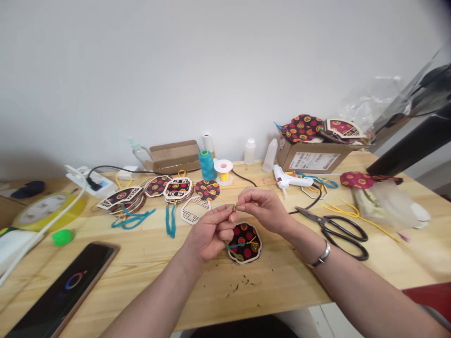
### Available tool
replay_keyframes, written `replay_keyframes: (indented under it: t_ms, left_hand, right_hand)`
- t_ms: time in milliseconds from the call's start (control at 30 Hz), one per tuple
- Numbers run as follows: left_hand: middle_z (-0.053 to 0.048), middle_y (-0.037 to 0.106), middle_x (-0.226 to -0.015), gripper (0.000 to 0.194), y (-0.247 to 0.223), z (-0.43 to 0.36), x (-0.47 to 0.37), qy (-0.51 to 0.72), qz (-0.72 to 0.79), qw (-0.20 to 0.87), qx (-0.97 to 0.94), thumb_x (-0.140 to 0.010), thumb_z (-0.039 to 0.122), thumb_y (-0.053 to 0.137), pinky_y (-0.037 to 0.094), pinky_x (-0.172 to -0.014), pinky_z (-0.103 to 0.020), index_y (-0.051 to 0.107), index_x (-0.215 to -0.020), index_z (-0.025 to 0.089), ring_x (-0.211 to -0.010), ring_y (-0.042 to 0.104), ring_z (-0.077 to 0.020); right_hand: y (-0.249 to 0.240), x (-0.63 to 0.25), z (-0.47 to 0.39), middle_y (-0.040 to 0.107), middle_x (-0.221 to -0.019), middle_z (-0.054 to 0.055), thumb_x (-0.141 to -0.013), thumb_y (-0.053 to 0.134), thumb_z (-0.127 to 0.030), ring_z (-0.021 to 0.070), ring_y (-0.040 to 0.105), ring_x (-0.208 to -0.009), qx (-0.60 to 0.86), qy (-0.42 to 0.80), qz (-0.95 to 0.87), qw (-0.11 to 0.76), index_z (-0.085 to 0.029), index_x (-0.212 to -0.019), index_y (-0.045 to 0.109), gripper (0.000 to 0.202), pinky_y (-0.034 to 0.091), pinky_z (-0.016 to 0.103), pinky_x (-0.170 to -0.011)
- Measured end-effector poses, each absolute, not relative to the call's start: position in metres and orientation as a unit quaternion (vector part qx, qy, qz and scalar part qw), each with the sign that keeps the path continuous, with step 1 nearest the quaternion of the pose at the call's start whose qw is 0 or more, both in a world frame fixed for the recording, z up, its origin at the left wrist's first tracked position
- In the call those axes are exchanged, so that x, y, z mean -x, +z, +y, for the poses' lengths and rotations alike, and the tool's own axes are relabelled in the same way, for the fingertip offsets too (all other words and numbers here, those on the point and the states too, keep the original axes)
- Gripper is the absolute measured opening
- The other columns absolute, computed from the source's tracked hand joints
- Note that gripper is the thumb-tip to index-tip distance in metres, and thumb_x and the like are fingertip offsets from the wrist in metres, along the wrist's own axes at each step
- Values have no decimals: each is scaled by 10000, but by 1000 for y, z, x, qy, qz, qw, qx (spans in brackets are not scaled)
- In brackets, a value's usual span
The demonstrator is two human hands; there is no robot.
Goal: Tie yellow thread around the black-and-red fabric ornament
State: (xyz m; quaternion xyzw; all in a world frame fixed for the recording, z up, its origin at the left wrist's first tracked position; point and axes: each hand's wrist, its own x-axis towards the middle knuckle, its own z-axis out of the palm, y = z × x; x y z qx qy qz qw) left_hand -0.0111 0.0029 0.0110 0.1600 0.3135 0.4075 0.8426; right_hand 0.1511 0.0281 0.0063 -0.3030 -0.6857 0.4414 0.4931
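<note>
A pale wooden table (141,270), smooth and streaked with grain, spans the view below a plain wall. At its back right stands a brown cardboard box (347,157) with a white label, topped with dark cloth pieces patterned in red and yellow rounds. A glossy black phone (63,291) lies slantwise at the near left, and a wide roll of clear yellowish tape (72,206) behind it. Black-handled metal scissors (321,220) lie on the right, their blades partly open, near a white plastic glue gun (291,180). Just beside a tightly wound teal thread cone (207,165) stands a white-flanged spool of yellow cord (223,176). On the wood below the hands, a scalloped medallion (244,234) shows printed dark fabric within a thin, pale rim; blue and yellow strands cross its face. Smallest is a thin olive-green cord (234,207), held above the medallion, with a green length trailing from the left hand onto the fabric. The left hand (213,232) reaches in with its fingers curled, pinching the cord between thumb and forefinger; the right hand (262,209), palm down, pinches it too, fingertips meeting the left's, a silvery bracelet (323,253) around its wrist.
</note>
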Motion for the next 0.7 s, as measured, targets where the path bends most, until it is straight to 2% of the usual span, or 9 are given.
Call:
replay_keyframes:
  t_ms: [267,400,533,700]
  left_hand:
    - [12,531,-572,78,8,3,9,426,320,821,-203,-742,98,622,188,-323,-72,550,-714,106,-360,242,23]
    - [23,538,-571,150,7,2,7,456,335,787,-245,-695,146,692,192,-333,-78,546,-715,114,-368,233,23]
    - [26,548,-580,178,7,0,4,497,366,730,-293,-698,195,699,208,-340,-89,540,-696,117,-371,246,21]
    - [34,552,-577,177,7,-2,1,526,403,666,-341,-725,237,676,241,-357,-109,545,-695,121,-366,278,16]
  right_hand:
    - [8,-151,26,606,-688,8,-755,648,-173,117,540,-671,333,386,-715,479,-165,-670,636,86,435,266,-655]
    - [6,-151,26,599,-705,10,-775,624,-233,116,527,-670,344,421,-693,473,-154,-714,632,100,417,259,-639]
    - [4,-152,27,572,-677,-1,-812,576,-348,106,495,-632,389,469,-627,485,-154,-741,624,212,392,248,-610]
    - [8,-152,25,563,-599,-23,-733,666,-359,88,474,-580,392,528,-568,495,-150,-661,632,224,378,235,-586]
